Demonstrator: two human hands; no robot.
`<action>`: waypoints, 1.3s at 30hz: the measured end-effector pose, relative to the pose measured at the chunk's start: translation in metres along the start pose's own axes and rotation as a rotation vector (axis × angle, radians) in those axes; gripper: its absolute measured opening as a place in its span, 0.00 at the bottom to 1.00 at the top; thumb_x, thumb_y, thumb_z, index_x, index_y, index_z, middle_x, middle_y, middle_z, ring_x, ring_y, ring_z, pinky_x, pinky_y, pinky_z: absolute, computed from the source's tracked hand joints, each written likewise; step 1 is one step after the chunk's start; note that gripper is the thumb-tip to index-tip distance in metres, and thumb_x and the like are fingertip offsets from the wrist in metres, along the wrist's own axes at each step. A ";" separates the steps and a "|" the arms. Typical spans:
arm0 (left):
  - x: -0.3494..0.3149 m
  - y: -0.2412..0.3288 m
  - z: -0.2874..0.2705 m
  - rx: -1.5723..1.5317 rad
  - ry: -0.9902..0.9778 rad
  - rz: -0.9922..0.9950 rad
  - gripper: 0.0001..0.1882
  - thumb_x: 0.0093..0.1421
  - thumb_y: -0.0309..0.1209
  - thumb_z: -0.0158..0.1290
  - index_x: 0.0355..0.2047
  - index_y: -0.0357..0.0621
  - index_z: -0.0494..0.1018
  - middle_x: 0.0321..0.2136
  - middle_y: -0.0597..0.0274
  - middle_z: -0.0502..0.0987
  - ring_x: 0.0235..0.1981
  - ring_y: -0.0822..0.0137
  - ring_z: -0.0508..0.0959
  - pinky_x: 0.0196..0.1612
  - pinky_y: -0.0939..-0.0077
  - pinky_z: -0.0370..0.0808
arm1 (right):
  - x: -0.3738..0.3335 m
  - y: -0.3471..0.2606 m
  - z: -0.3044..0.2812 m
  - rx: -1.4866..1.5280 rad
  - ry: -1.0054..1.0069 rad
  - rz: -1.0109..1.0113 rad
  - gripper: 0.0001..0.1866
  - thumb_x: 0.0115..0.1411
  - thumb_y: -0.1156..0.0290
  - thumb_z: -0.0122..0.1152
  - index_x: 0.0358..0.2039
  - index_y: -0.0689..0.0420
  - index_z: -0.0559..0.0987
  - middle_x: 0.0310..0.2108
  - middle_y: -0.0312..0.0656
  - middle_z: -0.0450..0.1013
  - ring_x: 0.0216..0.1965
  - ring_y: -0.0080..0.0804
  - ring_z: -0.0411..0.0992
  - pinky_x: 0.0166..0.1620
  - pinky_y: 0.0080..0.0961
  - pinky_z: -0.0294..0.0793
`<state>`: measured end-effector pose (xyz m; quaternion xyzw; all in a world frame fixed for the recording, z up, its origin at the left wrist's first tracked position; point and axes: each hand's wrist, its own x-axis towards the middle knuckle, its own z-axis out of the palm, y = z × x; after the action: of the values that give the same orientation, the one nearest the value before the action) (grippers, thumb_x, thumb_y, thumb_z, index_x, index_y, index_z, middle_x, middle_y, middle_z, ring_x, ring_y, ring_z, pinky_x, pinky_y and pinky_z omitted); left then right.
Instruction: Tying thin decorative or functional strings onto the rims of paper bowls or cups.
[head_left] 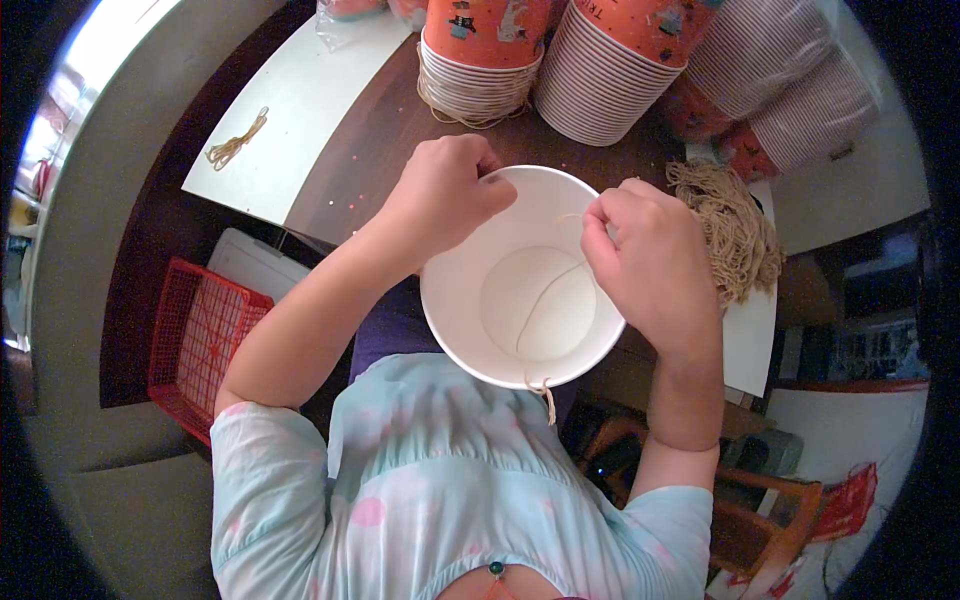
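A white paper bucket (460,285) is tilted in front of my body with its wide mouth facing up at me. At its far left rim my left hand (450,190) is closed, the thumb over the edge; its fingertips are mostly hidden. My right hand (650,260) is closed in a pinch at the right rim, on a thin beige string (545,290). That string runs across the inside of the bucket. Where the near rim curves toward my shirt, a knotted string end (547,393) hangs over the outside.
Stacks of orange printed buckets (610,75) stand at the back, one stack (480,75) looped with string. A heap of beige strings (725,230) lies at right, a small string bundle (238,140) at left. A red plastic basket (205,340) sits low left, a wooden chair (770,520) low right.
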<state>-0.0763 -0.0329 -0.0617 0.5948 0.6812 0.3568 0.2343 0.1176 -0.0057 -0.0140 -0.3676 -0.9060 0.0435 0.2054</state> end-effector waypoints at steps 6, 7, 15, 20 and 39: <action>0.004 -0.002 0.006 -0.014 -0.019 -0.009 0.12 0.49 0.30 0.52 0.28 0.32 0.75 0.20 0.54 0.76 0.22 0.70 0.75 0.27 0.71 0.73 | -0.001 0.002 0.001 -0.016 0.001 0.009 0.06 0.49 0.74 0.56 0.21 0.63 0.74 0.21 0.48 0.69 0.24 0.46 0.70 0.29 0.38 0.68; 0.005 -0.003 0.006 -0.014 -0.019 -0.008 0.12 0.49 0.30 0.52 0.28 0.32 0.75 0.20 0.54 0.76 0.22 0.70 0.75 0.27 0.71 0.73 | -0.001 0.003 0.001 -0.023 -0.001 0.016 0.06 0.49 0.74 0.56 0.21 0.63 0.74 0.21 0.48 0.69 0.24 0.46 0.70 0.29 0.38 0.68; -0.001 -0.012 0.002 -0.354 -0.180 -0.107 0.13 0.49 0.28 0.50 0.32 0.30 0.76 0.24 0.55 0.78 0.26 0.69 0.77 0.32 0.75 0.74 | 0.000 0.012 0.006 -0.008 -0.006 0.047 0.06 0.48 0.74 0.56 0.21 0.64 0.74 0.21 0.49 0.70 0.25 0.46 0.70 0.29 0.38 0.68; -0.002 -0.016 0.002 -0.352 -0.114 -0.111 0.12 0.50 0.28 0.51 0.31 0.31 0.75 0.22 0.59 0.76 0.25 0.72 0.75 0.31 0.77 0.73 | -0.001 0.014 0.010 0.045 0.012 0.019 0.06 0.48 0.74 0.56 0.21 0.64 0.74 0.22 0.49 0.70 0.25 0.46 0.70 0.29 0.37 0.69; 0.007 0.000 0.002 0.246 -0.039 0.097 0.16 0.50 0.37 0.59 0.28 0.32 0.75 0.20 0.54 0.75 0.25 0.71 0.76 0.28 0.71 0.74 | 0.005 0.013 0.008 0.052 -0.026 -0.007 0.07 0.52 0.73 0.54 0.22 0.62 0.74 0.24 0.51 0.71 0.27 0.49 0.72 0.32 0.42 0.73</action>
<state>-0.0762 -0.0261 -0.0624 0.6580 0.6856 0.2700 0.1551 0.1195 0.0072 -0.0225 -0.3584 -0.9084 0.0711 0.2032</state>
